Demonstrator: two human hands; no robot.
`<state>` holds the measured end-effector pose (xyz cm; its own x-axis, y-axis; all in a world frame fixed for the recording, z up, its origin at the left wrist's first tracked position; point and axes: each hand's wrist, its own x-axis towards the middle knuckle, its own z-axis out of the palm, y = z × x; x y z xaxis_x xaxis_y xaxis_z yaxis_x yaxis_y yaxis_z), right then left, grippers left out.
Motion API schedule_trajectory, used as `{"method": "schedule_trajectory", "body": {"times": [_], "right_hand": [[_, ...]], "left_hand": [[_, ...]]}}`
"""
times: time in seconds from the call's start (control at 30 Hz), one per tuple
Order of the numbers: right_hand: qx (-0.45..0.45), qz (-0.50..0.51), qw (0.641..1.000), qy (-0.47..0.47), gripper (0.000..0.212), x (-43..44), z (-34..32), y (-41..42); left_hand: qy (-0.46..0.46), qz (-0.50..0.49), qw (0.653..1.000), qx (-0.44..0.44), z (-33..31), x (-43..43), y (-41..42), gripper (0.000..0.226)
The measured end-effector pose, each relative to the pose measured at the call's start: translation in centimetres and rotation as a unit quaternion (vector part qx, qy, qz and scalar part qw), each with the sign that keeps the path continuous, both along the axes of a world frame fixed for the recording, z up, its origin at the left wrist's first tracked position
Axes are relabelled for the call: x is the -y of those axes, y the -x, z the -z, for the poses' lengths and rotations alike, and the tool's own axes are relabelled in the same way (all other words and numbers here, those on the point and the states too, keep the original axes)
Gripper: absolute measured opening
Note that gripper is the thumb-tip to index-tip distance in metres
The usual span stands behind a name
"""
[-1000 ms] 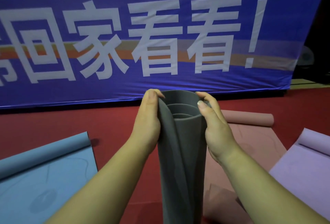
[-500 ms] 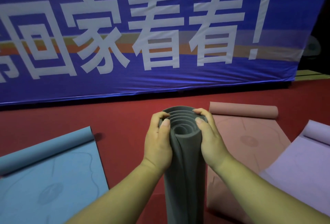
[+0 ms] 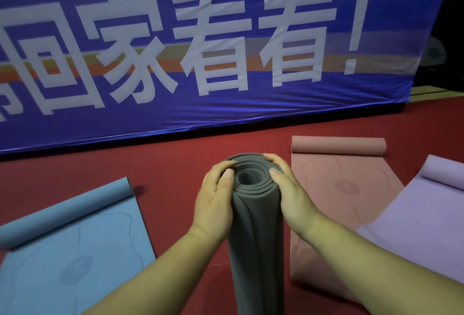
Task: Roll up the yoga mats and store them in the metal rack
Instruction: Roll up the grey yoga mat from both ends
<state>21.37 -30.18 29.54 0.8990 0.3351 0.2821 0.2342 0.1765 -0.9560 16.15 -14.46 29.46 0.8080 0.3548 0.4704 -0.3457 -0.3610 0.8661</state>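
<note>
Tighter and lower than a second ago, the grey mat point(image 3: 256, 226) is held upright, its coils drawn in round a small hole. Behind the grey mat hangs the big blue banner point(image 3: 200, 118) with white characters, and the red floor point(image 3: 163, 164) runs all around it. Left of the grey mat lies the blue mat point(image 3: 75, 252), flat with its far end curled. Right of it lie the purple mat point(image 3: 421, 214) and, nearer, the pink mat point(image 3: 339, 176), both likewise. Left hand point(image 3: 214, 204) and right hand point(image 3: 291, 194) clasp the roll's top from either side, fingers pressed together and curled over the rim, thumbs bearing on the coiled end.
</note>
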Motion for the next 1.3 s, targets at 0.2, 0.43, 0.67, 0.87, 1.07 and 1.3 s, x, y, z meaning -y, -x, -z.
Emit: {"method": "schedule_trajectory", "body": {"times": [0.2,0.43,0.67,0.87,1.07,1.3], "right_hand": [[-0.064,-0.017,0.997,0.047,0.042,2.4,0.1,-0.8],[-0.118,0.041,0.992,0.021,0.041,12.8,0.3,-0.9],[-0.232,0.174,0.949,-0.124,0.041,30.3,7.0,4.3],[-0.349,0.292,0.881,-0.13,0.032,43.5,18.5,14.8],[-0.4,0.445,0.793,0.115,0.03,49.6,30.8,27.5],[-0.469,0.45,0.698,0.301,0.035,50.3,40.4,34.6]], "left_hand": [[-0.034,0.005,0.999,0.003,0.8,2.5,0.0,0.047],[-0.241,0.209,0.945,-0.065,-1.7,8.5,-1.0,0.065],[-0.358,0.356,0.863,-0.036,0.3,26.3,-3.4,0.065],[-0.469,0.482,0.735,-0.084,8.4,42.0,-0.9,0.067],[-0.509,0.522,0.675,-0.116,15.8,49.5,3.5,0.073],[-0.524,0.551,0.637,-0.126,20.8,52.1,6.6,0.073]]}}
